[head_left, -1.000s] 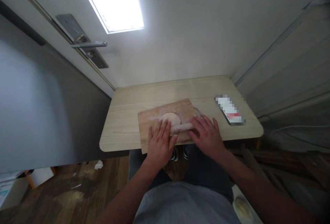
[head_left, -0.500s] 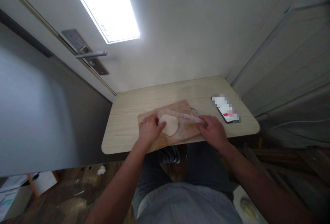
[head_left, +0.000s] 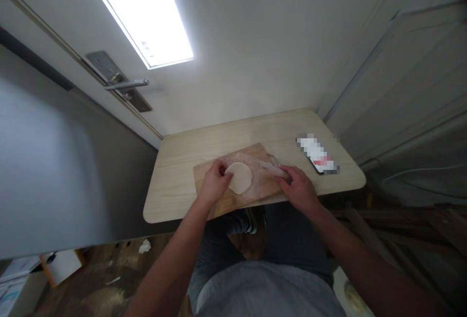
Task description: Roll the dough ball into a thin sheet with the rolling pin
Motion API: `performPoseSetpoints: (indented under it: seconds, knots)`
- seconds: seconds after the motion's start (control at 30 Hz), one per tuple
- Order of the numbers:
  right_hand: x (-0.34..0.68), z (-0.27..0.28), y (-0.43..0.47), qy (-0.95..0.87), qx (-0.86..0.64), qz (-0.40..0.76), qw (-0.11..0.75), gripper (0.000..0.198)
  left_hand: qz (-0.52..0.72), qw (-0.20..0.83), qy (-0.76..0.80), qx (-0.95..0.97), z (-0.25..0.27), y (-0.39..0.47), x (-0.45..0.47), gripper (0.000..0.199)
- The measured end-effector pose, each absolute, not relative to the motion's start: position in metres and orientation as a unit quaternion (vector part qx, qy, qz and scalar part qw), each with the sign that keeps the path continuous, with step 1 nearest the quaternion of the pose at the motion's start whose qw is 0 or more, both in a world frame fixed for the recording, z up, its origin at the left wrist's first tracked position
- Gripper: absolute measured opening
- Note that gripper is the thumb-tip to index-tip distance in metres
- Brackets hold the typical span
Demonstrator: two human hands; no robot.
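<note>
Fingers of the left hand [head_left: 215, 183] pinch the left rim of a dough disc [head_left: 241, 178], thumb uppermost; those of the right hand [head_left: 299, 188] are clamped round the right end of a floured rolling pin [head_left: 272, 169]. The disc lies flat near the middle of a wooden cutting board [head_left: 226, 204], itself set along the near edge of the tabletop [head_left: 171, 180]. A phone [head_left: 317, 154] lies toward the right edge. From my remote station I judge the flattening well advanced: the disc looks thin and nearly round, the pin standing clear to its right. Whether the thickness is even I cannot tell; I would count only some evening-out as possibly left.
</note>
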State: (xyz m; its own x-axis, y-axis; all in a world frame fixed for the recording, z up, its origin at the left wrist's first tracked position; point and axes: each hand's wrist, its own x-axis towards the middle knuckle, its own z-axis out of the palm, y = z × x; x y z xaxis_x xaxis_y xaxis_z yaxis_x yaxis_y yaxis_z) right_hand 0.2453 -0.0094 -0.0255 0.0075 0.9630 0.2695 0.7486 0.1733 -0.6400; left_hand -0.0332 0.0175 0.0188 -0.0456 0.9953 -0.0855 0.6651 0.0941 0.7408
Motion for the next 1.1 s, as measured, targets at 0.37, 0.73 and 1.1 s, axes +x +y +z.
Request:
performPoseSetpoints:
  seconds: [0.37,0.73,1.1]
  knots:
    - [0.249,-0.015,-0.011,-0.664,-0.636,0.173,0.354,0.034,0.107,0.509,0.519,0.678,0.060,0.081,-0.053,0.020]
    - [0.263,-0.013,-0.009,-0.629,-0.666,0.152,0.371,0.041,0.094,0.343,0.436,0.827,0.036,0.075,0.024,0.031]
    - [0.263,-0.010,-0.006,-0.636,-0.659,0.148,0.374,0.040,0.138,0.149,0.500,0.842,0.027,0.017,-0.010,0.056]
